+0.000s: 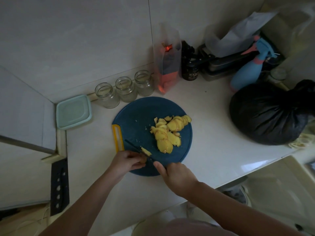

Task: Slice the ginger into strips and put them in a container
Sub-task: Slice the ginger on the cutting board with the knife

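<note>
Ginger slices on board, knife near edge

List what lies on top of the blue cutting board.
A pile of ginger slices lies toward the board's right side. At the near edge the left hand holds a small ginger piece against the knife gripped by the right hand. The hands hide the board beneath them.

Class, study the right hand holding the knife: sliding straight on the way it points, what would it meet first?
Probably the ginger piece held by the left hand: the right hand points up-left along the knife toward it. Depth is hard to judge.
</note>
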The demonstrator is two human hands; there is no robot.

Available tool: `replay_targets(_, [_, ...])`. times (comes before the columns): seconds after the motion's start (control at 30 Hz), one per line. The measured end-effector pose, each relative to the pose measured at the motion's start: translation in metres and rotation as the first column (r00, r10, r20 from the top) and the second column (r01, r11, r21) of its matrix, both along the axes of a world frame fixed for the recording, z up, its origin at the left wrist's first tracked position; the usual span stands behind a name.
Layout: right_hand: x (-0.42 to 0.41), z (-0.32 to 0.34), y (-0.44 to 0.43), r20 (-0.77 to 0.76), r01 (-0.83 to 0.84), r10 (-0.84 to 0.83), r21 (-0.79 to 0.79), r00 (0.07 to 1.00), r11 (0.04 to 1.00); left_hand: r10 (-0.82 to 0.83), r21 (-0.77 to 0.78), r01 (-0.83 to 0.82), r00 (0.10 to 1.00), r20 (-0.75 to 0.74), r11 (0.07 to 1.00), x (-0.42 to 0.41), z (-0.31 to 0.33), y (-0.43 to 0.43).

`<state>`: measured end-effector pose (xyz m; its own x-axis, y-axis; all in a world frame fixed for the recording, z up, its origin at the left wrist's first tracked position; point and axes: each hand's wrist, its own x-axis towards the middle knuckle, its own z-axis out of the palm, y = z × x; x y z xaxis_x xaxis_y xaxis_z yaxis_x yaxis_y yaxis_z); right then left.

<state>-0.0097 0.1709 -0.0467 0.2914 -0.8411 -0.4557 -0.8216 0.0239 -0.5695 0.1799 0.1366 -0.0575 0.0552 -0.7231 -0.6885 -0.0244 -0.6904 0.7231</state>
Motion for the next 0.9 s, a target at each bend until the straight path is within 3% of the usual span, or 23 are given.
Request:
replay_targets(0.13, [-0.005, 0.003, -0.001, 0.034, 0.009, -0.010, 0.027, 0.999, 1.000, -0.034, 0.027, 0.034, 0.999, -0.001, 0.999, 0.002, 0.000, -0.004])
replay_targets(0.37, [-0.004, 0.006, -0.001, -0.030, -0.043, 0.042, -0.023, 0.999, 0.999, -0.093, 0.037, 0.092, 0.996, 0.010, 0.995, 0.006, 0.002, -0.007])
replay_targets(0.67, [0.004, 0.005, 0.002, -0.076, -0.001, 0.003, 0.035, 0.997, 0.999, -0.124, 0.001, 0.124, 0.991, 0.049, 0.992, 0.001, 0.002, -0.002])
replay_targets(0.9, [0.013, 0.013, -0.002, -0.173, -0.087, 0.086, 0.004, 0.981, 0.996, -0.109, -0.010, 0.110, 0.992, 0.063, 0.994, 0.002, 0.006, -0.002])
